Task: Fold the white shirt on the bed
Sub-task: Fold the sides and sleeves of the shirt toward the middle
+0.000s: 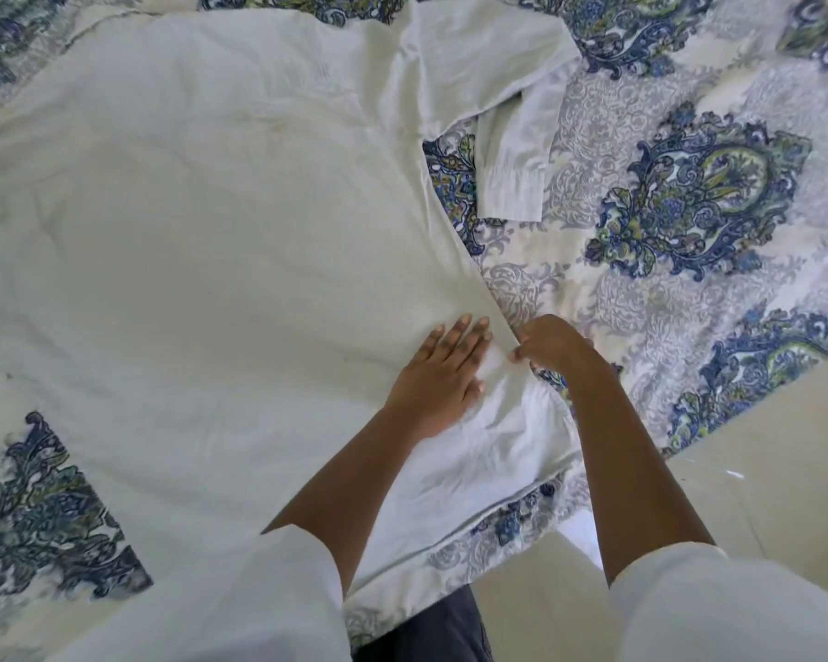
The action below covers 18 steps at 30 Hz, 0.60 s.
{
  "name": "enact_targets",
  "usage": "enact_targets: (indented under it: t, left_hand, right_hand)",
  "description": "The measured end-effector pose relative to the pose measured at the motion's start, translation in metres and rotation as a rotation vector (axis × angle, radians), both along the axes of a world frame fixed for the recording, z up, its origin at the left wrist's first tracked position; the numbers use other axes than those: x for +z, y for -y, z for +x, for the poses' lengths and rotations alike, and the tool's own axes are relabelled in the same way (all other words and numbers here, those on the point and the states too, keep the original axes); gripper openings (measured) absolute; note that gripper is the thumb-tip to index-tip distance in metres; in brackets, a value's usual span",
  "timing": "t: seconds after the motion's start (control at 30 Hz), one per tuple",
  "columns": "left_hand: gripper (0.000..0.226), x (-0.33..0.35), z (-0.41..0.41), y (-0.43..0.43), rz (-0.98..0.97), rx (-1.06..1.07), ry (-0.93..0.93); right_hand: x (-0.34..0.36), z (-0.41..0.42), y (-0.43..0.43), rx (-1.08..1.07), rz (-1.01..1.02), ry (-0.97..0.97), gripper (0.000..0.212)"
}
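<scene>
While left grip [443, 370] presses flat on the white shirt [211, 231], right grip [546, 344] pinches its edge.

Single head-worn wide-angle view, looking steeply down, close over the bed [689, 193], hands nearest

White shirt [202, 241] on cream bedspread [689, 193] with blue-green paisley medallions.

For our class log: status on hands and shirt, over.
Left hand flat on white long-sleeved fabric shirt. Right hand pinching its side edge. Shirt spread out, unfolded. Nothing obstructing.
</scene>
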<state>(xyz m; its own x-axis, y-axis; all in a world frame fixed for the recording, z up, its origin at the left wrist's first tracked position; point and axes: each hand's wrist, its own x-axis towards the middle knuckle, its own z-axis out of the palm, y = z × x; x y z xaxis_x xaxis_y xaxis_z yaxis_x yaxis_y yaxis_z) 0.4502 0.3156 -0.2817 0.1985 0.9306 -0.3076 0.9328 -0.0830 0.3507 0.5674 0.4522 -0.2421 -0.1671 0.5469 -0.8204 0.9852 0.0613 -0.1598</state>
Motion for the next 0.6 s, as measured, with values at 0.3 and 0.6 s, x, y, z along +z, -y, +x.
enact_targets:
  t: [0.3,0.6]
  left_hand:
    - [0.067,0.012,0.053,0.058,-0.158,-0.061,0.08]
    - [0.064,0.009,0.106,0.059,-0.117,0.081,0.045]
  right_hand:
    - [0.022,0.046,0.041,0.1,0.008,0.052,0.014]
    - [-0.006,0.116,0.071,-0.257,0.169,-0.092,0.007]
